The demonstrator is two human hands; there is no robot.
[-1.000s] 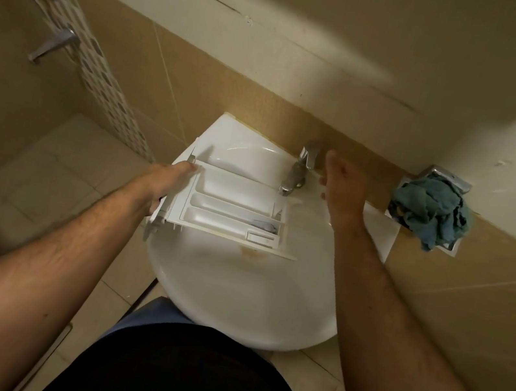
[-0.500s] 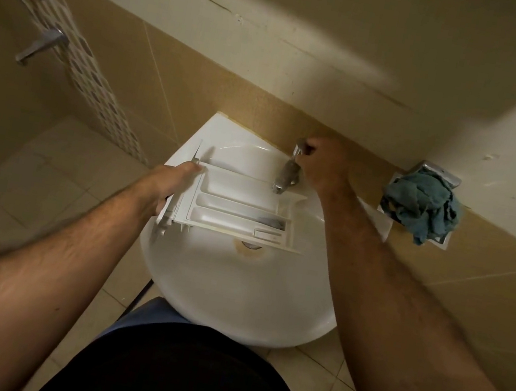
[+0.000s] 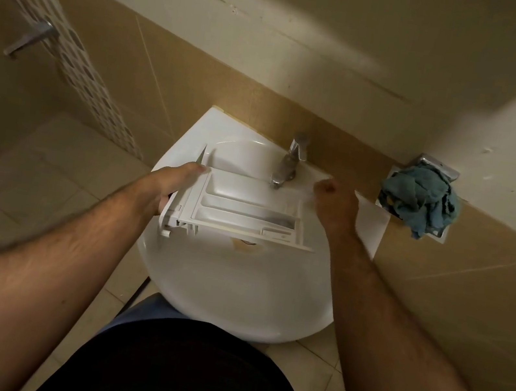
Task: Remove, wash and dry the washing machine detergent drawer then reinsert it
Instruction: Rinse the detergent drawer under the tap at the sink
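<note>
Now left hand [image 3: 163, 184] grips drawer [image 3: 240, 209] over sink [image 3: 233, 293].

The detergent drawer [image 3: 241, 208], gripped at its left end by the left hand [image 3: 169, 185], spans the back half of the sink [image 3: 233, 293] and covers the basin under the tap [image 3: 287, 162], so reaching the spout from the front means passing over it. The front half of the basin lies open between the two forearms. The right hand [image 3: 335, 205], fingers curled, fills the gap at the sink's right rear edge between the tap and the blue cloth [image 3: 420, 198] on the wall holder.
</note>
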